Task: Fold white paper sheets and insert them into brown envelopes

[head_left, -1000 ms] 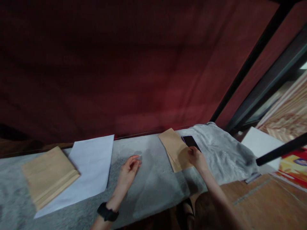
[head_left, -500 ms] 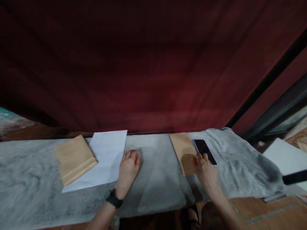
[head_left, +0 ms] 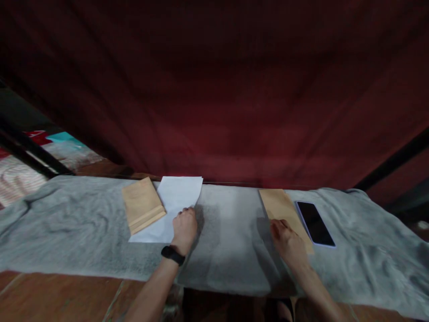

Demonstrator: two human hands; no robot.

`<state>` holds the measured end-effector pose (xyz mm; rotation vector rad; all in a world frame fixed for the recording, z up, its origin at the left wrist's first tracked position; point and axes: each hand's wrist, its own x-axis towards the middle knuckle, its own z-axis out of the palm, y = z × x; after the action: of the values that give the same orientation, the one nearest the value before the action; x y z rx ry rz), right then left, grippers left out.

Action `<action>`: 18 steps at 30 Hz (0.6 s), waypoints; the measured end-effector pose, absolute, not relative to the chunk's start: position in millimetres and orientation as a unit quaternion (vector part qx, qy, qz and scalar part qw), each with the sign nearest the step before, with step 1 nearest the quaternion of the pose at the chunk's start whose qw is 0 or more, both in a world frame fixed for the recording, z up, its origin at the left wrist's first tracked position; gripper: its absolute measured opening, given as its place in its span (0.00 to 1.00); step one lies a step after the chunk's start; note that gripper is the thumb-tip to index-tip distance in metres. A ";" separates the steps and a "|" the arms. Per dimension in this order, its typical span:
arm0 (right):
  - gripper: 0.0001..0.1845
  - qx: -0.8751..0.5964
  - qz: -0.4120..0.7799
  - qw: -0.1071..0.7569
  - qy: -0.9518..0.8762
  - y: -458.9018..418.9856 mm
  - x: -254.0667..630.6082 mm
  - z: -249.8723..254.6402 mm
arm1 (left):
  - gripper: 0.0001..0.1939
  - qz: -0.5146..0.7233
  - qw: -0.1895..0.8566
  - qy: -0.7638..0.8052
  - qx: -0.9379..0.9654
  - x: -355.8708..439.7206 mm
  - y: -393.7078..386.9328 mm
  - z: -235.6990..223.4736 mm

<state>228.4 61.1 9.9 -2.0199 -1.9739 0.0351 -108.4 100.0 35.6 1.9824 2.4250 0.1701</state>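
Grey cloth (head_left: 90,219) could bunch if we drag the paper (head_left: 179,190), left hand (head_left: 185,227) and right hand (head_left: 288,242) fingers curled, grips unclear.

a broad dark red fabric-like backdrop (head_left: 231,112) facing me, slanting black bars (head_left: 393,158) either side, a long surface draped in soft grey cloth (head_left: 231,255), orange-brown floor tiles (head_left: 63,297) below, dim light

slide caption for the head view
Left hand at white paper, right hand at brown paper beside a phone.
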 end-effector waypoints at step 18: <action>0.32 -0.617 0.452 0.383 -0.518 75.4 168.7 -12.2 | 0.07 0.354 0.434 0.515 0.649 18.4 76.7 8.0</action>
<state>168.7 75.4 -12.2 -1.5737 -1.3202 1.1529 18.4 76.7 8.0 1.6162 1.2825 0.8823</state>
